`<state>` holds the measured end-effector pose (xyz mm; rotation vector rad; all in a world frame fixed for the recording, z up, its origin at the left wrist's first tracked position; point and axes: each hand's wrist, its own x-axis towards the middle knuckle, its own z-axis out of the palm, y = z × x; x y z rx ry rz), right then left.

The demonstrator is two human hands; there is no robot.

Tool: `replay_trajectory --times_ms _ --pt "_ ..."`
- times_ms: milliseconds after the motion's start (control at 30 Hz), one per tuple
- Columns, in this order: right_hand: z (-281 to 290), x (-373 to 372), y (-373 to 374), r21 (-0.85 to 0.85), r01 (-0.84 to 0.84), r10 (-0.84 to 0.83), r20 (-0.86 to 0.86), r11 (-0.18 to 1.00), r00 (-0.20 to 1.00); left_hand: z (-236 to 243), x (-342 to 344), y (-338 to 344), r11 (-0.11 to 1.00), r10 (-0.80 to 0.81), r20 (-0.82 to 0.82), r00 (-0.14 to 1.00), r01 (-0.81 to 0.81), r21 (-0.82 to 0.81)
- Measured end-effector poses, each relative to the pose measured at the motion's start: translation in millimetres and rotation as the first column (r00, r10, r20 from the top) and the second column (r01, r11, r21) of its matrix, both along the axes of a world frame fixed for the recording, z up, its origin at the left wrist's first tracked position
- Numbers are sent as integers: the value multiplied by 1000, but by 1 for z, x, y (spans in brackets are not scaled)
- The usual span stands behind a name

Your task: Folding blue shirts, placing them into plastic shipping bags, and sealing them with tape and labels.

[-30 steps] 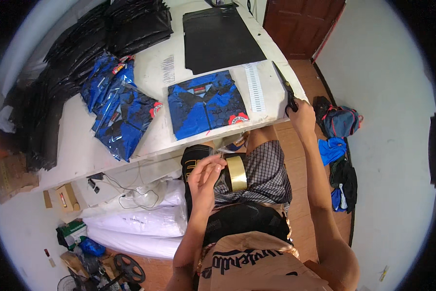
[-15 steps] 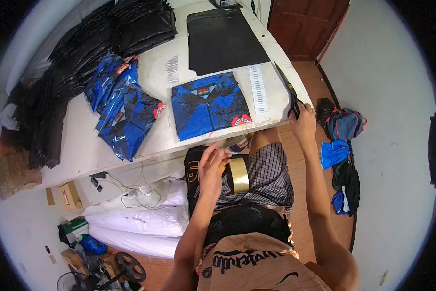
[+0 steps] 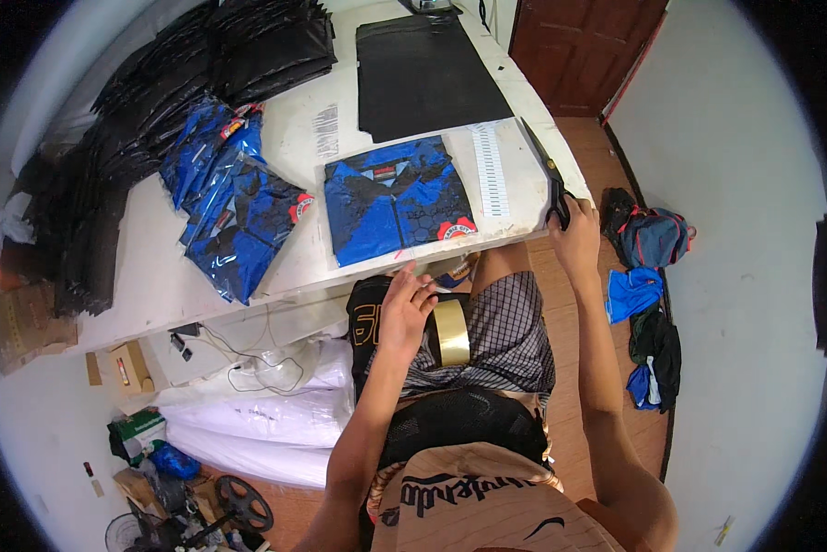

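Observation:
Near the table's right corner lies a pair of scissors (image 3: pixel 558 195) with black handles, its long blade pointing away from me. My right hand (image 3: pixel 574 230) has its fingers closed about the handles. My left hand (image 3: pixel 408 309) hovers over my lap just below the table edge, thumb and fingers drawn together; a small pale bit shows at the fingertips, too small to name. Beside it, a wide gold tape roll (image 3: pixel 451 333) rests on my lap. A folded blue-and-black shirt (image 3: pixel 395 204) in a clear bag lies flat in front of me.
Several bagged blue shirts (image 3: pixel 239 216) overlap on the left of the table (image 3: pixel 289 267). Piles of black plastic bags (image 3: pixel 165 83) fill the far left. A black sheet (image 3: pixel 427 78) and a strip of white labels (image 3: pixel 492 172) lie beyond the shirt. Clothes and a backpack (image 3: pixel 648 232) lie on the right-hand floor.
My left hand has risen slightly toward the table edge, its fingers drawn closer together. My right hand stays at the scissors with little movement.

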<state>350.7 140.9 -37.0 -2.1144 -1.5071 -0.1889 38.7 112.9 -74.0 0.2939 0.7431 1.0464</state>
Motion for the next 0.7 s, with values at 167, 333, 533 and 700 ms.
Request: replay_trajectory --times_ms 167,333,533,700 --pt "29 -55 -6 315 -264 254 73 912 964 -5 -6 4 1000 -7 -4 1000 7 16" --pt "16 -138 0 65 -764 753 135 642 644 -7 -8 5 1000 -9 35 999 10 -19" --pt "3 -149 7 11 -774 773 41 634 634 -9 -7 2 1000 -7 31 1000 7 -2" --pt "-2 -152 8 51 -754 754 20 655 657 3 -2 -4 993 -11 94 995 23 -117"
